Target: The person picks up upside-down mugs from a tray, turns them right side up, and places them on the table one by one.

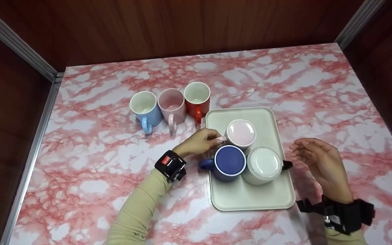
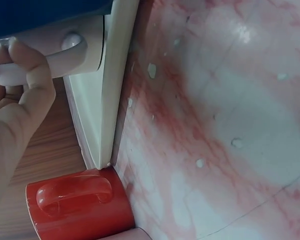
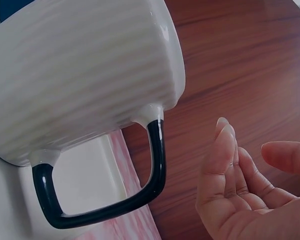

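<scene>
Left hand (image 1: 199, 141) pinches the upturned pink mug (image 1: 241, 133) by its handle (image 2: 67, 60), eleven o'clock on the tray (image 1: 252, 200); right hand (image 1: 323, 161), relaxed, thumb apart, empty, beyond three o'clock

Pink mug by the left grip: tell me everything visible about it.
The pink mug is pale, glossy and ceramic-looking, upside down on the tray, base up. Its loop handle is pinched by the left grip. The blue mug stands nearer the viewer; whether they touch is unclear.
</scene>
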The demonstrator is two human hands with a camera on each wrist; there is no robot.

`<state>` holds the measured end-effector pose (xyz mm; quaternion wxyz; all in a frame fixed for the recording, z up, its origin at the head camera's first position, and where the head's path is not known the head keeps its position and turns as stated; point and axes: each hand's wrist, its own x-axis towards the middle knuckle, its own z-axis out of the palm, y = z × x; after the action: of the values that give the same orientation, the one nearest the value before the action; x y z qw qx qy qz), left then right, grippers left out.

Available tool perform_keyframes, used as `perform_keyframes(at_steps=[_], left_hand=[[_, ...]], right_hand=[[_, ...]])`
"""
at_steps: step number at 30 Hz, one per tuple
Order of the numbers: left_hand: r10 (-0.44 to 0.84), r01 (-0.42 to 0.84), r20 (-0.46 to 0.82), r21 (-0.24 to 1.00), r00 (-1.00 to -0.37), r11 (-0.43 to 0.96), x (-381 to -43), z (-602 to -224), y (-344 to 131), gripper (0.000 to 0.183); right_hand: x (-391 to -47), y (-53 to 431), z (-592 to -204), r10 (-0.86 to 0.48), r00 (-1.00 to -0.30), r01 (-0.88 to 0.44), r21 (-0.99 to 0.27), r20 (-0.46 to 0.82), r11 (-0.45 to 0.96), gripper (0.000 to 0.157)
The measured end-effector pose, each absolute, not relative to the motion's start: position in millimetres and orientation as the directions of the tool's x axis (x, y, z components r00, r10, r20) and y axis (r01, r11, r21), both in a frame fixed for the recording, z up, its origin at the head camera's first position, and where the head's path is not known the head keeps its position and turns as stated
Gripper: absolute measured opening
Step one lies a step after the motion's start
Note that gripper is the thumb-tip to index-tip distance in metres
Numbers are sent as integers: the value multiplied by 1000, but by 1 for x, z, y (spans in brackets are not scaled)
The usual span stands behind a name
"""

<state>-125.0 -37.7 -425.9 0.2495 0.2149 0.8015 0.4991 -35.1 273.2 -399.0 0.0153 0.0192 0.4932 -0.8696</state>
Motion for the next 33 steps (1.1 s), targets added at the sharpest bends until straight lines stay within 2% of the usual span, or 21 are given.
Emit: perform_keyframes(at_steps=[9,20,28,33], left_hand=[[568,140,-103,919,-817,368,-126,-423,-32,15],[524,119,-112,915,-844,387,-124,-412,-33,16],[505,36,-81,975,-859,218,-121,-393,-33,18],[466,16,-65,985,-883,169,-118,-380,-31,17]], right_hand=[[-35,276,-398,-35,-999,24,-840,-6,-542,19],[-35,277,-395,-21,-1000,18,-853,-9,-522,19],[-35,275,-394,-6,-1000,28,-872,-29,-489,18],[-33,273,-391,-5,-1000,28,-879,-29,-475,18]])
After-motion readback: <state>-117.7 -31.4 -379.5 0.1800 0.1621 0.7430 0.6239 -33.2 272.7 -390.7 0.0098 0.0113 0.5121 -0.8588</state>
